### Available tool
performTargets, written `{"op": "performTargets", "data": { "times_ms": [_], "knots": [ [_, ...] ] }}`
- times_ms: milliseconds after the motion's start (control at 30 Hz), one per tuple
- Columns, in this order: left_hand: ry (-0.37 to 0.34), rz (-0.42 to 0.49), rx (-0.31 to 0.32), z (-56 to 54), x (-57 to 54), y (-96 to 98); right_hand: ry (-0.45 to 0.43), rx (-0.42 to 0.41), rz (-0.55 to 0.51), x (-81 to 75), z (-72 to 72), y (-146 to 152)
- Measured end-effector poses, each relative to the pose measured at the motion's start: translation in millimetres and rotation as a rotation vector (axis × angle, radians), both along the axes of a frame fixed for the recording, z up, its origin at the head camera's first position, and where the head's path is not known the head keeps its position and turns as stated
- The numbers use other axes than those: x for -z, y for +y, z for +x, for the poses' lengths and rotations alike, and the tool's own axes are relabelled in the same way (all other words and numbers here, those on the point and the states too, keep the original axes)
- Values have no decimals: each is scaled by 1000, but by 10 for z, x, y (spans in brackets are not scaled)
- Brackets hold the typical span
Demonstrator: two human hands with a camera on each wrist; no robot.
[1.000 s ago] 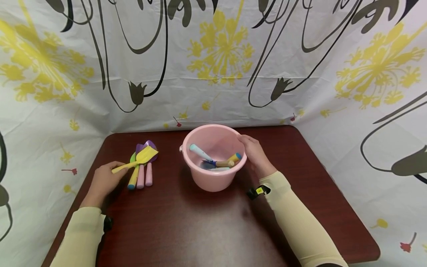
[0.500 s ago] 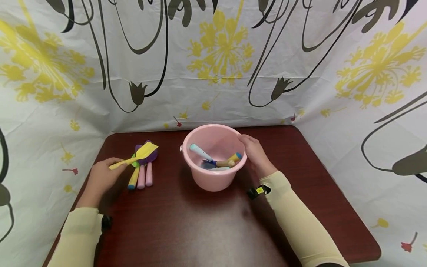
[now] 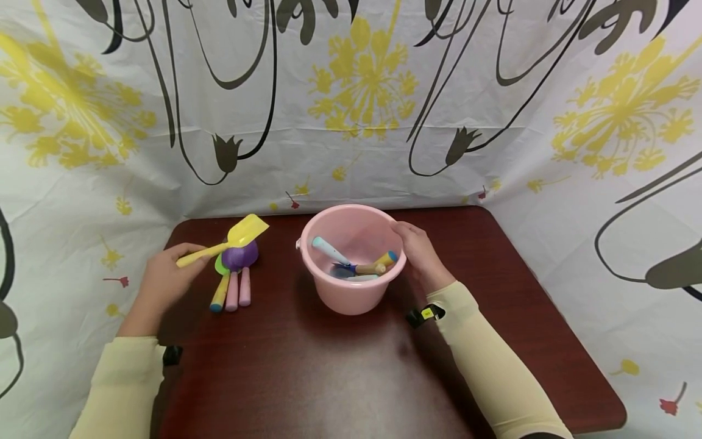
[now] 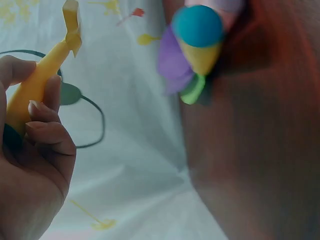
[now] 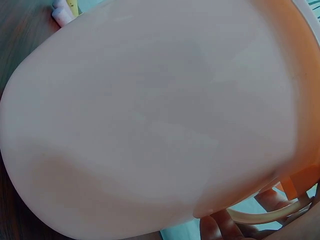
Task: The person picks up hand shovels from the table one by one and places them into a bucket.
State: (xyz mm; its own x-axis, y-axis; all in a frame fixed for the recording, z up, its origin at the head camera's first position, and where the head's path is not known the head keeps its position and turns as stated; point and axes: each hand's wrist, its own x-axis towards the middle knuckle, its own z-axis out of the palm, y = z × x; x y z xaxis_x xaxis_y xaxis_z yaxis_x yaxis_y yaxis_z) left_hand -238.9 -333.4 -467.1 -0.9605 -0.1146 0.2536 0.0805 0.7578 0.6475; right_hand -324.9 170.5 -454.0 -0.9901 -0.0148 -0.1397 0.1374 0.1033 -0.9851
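My left hand [image 3: 164, 277] grips a yellow toy shovel [image 3: 248, 230] by its handle, the blade raised over the pile of toys at the table's left. Curled fingers [image 4: 52, 142] and thumb wrap that handle in the left wrist view. Below it lie a purple scoop [image 3: 241, 256], a green piece [image 3: 220, 266], two pink handles [image 3: 233, 292] and a yellow handle with a blue end [image 3: 219, 294]. My right hand [image 3: 421, 253] holds the rim of a pink bucket [image 3: 351, 299] at its right side. The bucket's wall fills most of the right wrist view.
Inside the bucket are a light blue handle [image 3: 330, 250], a tan handle [image 3: 370, 269] and a yellow handle with a blue tip [image 3: 387, 258]. The dark red table [image 3: 307, 378] meets a patterned white sheet [image 3: 351, 164] behind and at both sides.
The left hand has lifted the yellow shovel up off the pile, uncovering more of the purple scoop. The right hand and the bucket have stayed in place.
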Motion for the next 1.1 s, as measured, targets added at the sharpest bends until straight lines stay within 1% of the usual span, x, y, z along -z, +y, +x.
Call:
{"op": "performTargets", "data": {
  "times_ms": [300, 467, 567, 833, 900, 1000, 1100],
  "knots": [
    [88, -44, 85, -27, -307, 209, 8, -3, -1, 3, 6, 7],
    [105, -51, 139, -64, -433, 349, -6, -3, -19, -9, 26, 7],
    [110, -53, 158, -82, -506, 437, -12, 1, -44, -14, 35, 7],
    [91, 2, 228, -128, -669, 663, -16, 2, -53, -3, 27, 6],
    [74, 22, 249, -139, -697, 708, -14, 5, -52, -12, 29, 1],
    [50, 49, 278, -159, -722, 765, -11, 6, -52, -8, 27, -2],
    [35, 53, 305, -199, -727, 820, -8, 7, -26, 5, 18, 1]
  ]
}}
